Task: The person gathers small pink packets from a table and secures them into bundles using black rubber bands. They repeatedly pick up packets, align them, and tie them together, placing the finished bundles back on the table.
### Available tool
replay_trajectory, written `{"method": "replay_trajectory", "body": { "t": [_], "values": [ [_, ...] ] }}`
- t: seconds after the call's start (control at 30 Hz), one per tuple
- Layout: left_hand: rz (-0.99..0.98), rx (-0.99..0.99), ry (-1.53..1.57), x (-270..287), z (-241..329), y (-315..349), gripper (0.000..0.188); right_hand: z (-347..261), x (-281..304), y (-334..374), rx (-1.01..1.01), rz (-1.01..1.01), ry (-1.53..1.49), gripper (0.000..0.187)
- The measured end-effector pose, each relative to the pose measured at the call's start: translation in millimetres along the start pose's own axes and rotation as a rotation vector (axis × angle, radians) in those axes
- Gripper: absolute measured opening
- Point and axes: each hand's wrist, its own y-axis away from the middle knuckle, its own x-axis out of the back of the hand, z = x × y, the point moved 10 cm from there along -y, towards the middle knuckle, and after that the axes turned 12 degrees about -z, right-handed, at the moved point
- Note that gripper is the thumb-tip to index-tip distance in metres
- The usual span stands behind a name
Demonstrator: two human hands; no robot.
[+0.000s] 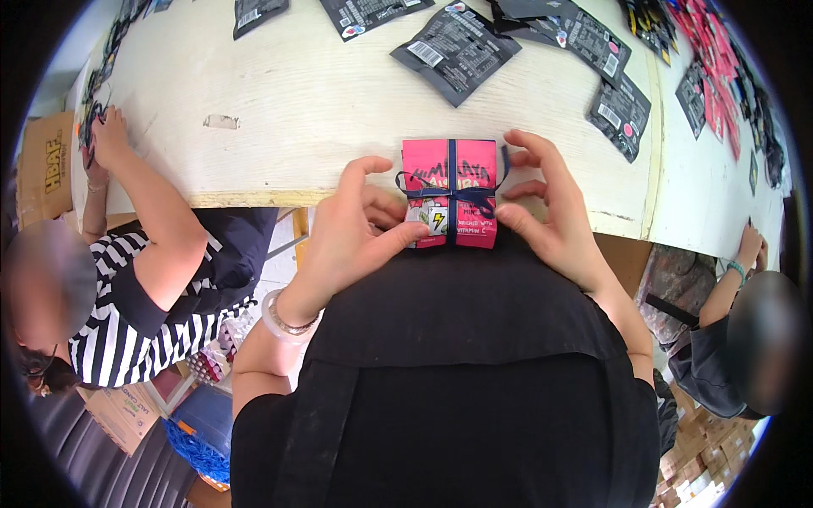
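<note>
A bundle of bright pink pouches (434,159), tied crosswise with a dark navy ribbon (452,173) and a bow, stands at the table's near edge against my black apron. My left hand (349,222) grips its left side, the thumb lying over the lower left corner and the index finger raised away from it. On the other side, my right hand (552,206) has its thumb at the bundle's right edge, beside the bow. Its other fingers curve around a ribbon loop. The bundle's back side is hidden.
Dark grey pouches (458,52) lie across the far part of the white table (279,102). Pink pouches (716,59) are piled at the far right. One person (127,288) works at the left and another (720,356) at the right. A cardboard box (47,165) stands far left.
</note>
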Motion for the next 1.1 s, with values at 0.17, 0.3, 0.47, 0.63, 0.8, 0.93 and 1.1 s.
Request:
{"method": "replay_trajectory", "body": {
  "t": [0.17,0.3,0.47,0.63,0.8,0.93,1.1],
  "values": [
    [-0.187,-0.235,0.215,-38.4,31.0,-29.7,0.055,0.1,5.2,-0.2,-0.091,0.043,-0.319,0.068],
    [-0.161,-0.422,-0.175,-23.9,80.4,-35.0,0.052,-32.4,76.1,86.6,-0.133,0.101,0.146,0.059],
    [0.104,-0.505,-1.006,13.6,96.9,-57.0,0.07,11.0,84.8,167.9,-0.49,-0.066,0.489,0.054],
    [0.161,-0.437,-1.218,22.0,110.2,-106.4,0.106,-14.4,135.7,96.6,-0.174,0.44,0.772,0.064],
    [0.13,-0.257,-1.193,6.4,106.9,-177.9,0.107,46.0,133.4,-27.3,-0.263,0.288,1.108,0.065],
    [0.181,-0.223,-1.204,0.2,127.3,-219.0,0.094,67.9,176.2,-104.3,-0.262,0.281,1.229,0.062],
    [0.079,-0.233,-1.129,-14.8,141.0,-231.3,0.093,66.7,201.6,-115.0,-0.126,0.245,1.161,0.065]
  ]
}}
